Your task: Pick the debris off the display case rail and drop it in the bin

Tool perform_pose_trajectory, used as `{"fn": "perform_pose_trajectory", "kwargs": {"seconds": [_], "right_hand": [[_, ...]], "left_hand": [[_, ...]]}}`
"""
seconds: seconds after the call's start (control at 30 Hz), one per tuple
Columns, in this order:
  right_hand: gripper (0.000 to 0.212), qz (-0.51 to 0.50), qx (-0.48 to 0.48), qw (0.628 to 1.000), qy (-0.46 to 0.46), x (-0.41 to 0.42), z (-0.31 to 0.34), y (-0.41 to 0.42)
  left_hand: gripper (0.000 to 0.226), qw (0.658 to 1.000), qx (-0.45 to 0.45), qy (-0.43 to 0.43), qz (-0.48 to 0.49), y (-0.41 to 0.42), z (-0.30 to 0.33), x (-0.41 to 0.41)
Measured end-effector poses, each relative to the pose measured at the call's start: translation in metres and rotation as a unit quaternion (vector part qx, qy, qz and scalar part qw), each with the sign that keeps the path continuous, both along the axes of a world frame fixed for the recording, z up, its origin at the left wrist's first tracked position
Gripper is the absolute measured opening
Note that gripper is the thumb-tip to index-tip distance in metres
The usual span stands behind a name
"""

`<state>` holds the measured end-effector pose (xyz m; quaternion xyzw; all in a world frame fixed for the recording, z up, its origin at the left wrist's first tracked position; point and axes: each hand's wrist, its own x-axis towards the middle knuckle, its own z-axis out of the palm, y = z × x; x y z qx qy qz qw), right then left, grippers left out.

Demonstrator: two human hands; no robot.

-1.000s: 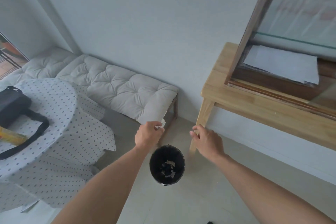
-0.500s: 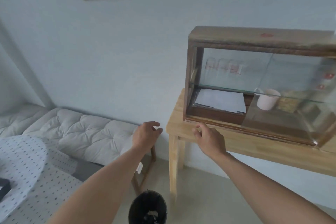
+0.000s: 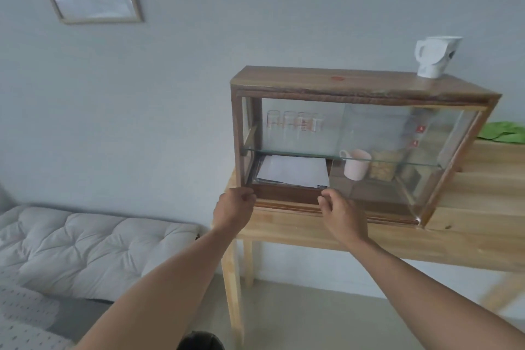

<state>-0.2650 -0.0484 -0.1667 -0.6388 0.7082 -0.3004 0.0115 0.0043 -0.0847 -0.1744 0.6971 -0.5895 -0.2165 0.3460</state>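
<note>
- Both hands are at the case [image 3: 363,85] rail [image 3: 287,202]: the left hand [image 3: 234,207] is curled almost shut, the right hand [image 3: 339,212] half open; whether either holds debris I cannot tell.
- No debris is clear on the rail; it is too small and blurred.
- Small bits can slip from the fingers before the bin [image 3: 200,341], which is cut off at the bottom edge.
- A push on the glass door [image 3: 397,156] could slide it.

Both bare forearms reach forward and up. The left hand [image 3: 233,207] is curled into a loose fist; the right hand [image 3: 339,214] has fingers bent, thumb and forefinger seemingly close together, nothing visibly held.
</note>
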Motion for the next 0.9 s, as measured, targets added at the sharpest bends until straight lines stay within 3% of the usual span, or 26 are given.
{"fn": "perform_pose_trajectory", "kwargs": {"seconds": [0.17,0.27,0.4,0.6,0.9], "right_hand": [[0.025,-0.007,-0.063,0.998,0.015,-0.028,0.001,-0.002],[0.032,-0.010,-0.121,0.986,0.115,-0.047,0.002,-0.004],[0.064,-0.019,-0.158,0.957,0.241,-0.072,0.014,-0.010],[0.117,-0.011,-0.158,0.924,0.347,-0.100,0.039,-0.032],[0.134,0.000,-0.158,0.908,0.388,-0.116,0.041,-0.070]], "left_hand": [[0.044,0.998,0.022,0.001,0.066,-0.012,0.001,-0.002],[0.064,0.997,0.016,-0.002,0.078,-0.017,0.002,-0.001],[0.091,1.000,-0.011,0.004,0.018,-0.020,0.003,-0.001],[0.106,0.995,-0.052,-0.065,-0.052,-0.022,0.000,-0.006],[0.123,0.992,-0.063,-0.100,-0.046,-0.036,-0.006,0.000]]}}
